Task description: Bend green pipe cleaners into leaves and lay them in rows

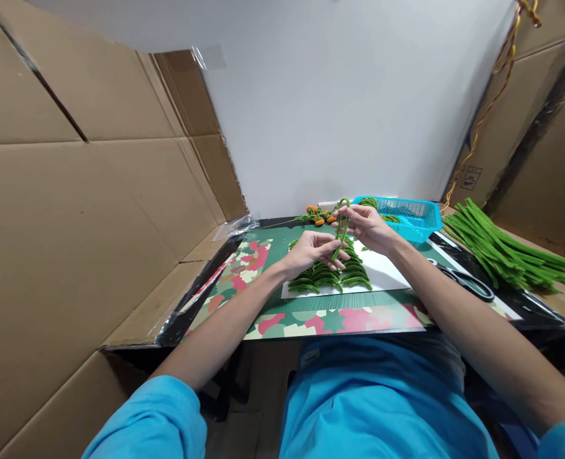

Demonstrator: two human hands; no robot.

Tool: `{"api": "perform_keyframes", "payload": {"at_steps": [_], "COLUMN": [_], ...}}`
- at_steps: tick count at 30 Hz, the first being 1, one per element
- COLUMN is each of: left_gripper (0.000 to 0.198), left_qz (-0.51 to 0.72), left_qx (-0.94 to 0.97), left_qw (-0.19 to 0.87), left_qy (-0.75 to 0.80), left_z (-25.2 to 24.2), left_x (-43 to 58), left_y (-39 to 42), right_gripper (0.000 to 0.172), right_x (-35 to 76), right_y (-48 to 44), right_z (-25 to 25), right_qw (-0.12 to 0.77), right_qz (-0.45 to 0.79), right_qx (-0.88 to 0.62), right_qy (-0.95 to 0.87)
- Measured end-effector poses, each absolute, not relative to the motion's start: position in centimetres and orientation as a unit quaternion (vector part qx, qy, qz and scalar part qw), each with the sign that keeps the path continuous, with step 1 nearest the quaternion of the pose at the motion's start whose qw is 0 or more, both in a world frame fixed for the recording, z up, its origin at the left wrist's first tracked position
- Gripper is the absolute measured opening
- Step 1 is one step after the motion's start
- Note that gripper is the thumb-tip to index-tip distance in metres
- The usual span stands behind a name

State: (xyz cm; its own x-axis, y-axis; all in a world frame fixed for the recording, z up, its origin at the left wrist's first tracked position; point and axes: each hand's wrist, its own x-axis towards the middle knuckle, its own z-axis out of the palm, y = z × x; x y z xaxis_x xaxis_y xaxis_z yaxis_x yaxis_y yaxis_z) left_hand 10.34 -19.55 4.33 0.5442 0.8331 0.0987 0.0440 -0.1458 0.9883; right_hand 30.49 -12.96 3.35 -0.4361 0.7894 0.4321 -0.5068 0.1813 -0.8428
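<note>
Centre of frame, above the table: both hands hold one green pipe cleaner (342, 224) bent into a narrow loop, the left hand (311, 250) pinching its lower ends with fingers curled in, the right hand (365, 224) closed around its upper bend. Below them, rows of bent green pieces (330, 275) lie on white paper (382, 271). Blue basket (406, 215), scissors (468, 282) and straight green stems (502, 252) sit right of centre; orange flowers (316, 215) lie just behind the hands.
</note>
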Motion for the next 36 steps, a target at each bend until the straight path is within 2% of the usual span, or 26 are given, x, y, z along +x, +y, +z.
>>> {"api": "perform_keyframes", "payload": {"at_steps": [5,19,28,36], "left_gripper": [0.057,0.048,0.040,0.044], "left_qz": [0.341,0.289,0.265,0.264], "left_qx": [0.660,0.670,0.675,0.678], "left_qw": [0.577,0.581,0.595,0.598], "left_qy": [0.338,0.361,0.346,0.336], "left_z": [4.2,4.4,4.7,4.9], "left_x": [10.2,10.3,10.3,10.7], "left_y": [-19.4,-19.8,-20.1,-20.7], "right_gripper": [0.045,0.047,0.040,0.038], "right_x": [30.3,30.2,30.1,30.2], "right_y": [-12.9,-12.5,-12.7,-13.5], "right_z": [3.3,2.8,2.7,3.0], "right_qw": [0.520,0.544,0.565,0.506], "right_qz": [0.620,0.571,0.563,0.633], "right_qx": [-0.147,-0.178,-0.190,-0.117], "right_qy": [-0.568,-0.588,-0.572,-0.574]}}
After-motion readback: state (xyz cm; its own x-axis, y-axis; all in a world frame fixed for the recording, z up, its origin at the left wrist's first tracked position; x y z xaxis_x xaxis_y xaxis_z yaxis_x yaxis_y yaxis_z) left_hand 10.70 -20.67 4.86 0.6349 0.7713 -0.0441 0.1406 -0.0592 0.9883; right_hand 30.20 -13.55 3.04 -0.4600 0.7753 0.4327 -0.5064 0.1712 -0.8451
